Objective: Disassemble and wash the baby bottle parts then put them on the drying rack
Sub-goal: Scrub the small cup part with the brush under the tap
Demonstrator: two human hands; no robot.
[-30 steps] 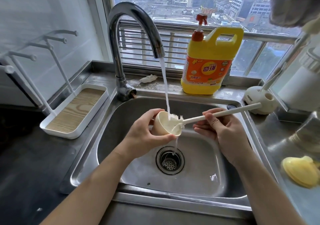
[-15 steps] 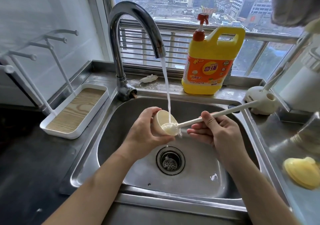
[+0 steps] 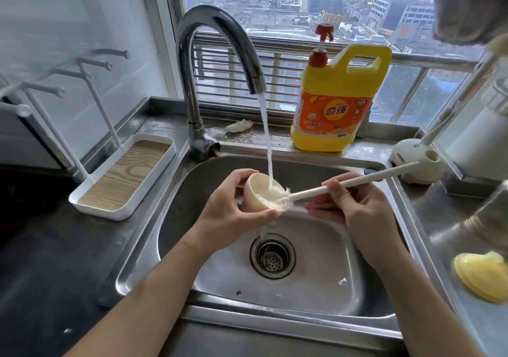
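The left hand (image 3: 228,213) is gripping a cream cap (image 3: 255,191), with fingers and thumb curled round its wall and its mouth tilted toward the right hand (image 3: 354,208). The right hand is pinching the white brush (image 3: 343,184) by its handle, and the bristle end is sitting inside the cap. Water (image 3: 265,136) is running from the faucet (image 3: 220,26) into the cap and spilling below the grip toward the drain (image 3: 272,255) of the sink (image 3: 316,288). The drying rack (image 3: 123,175) is standing well left of the cap-holding hand. A detergent bottle (image 3: 335,103) is standing beyond both hands.
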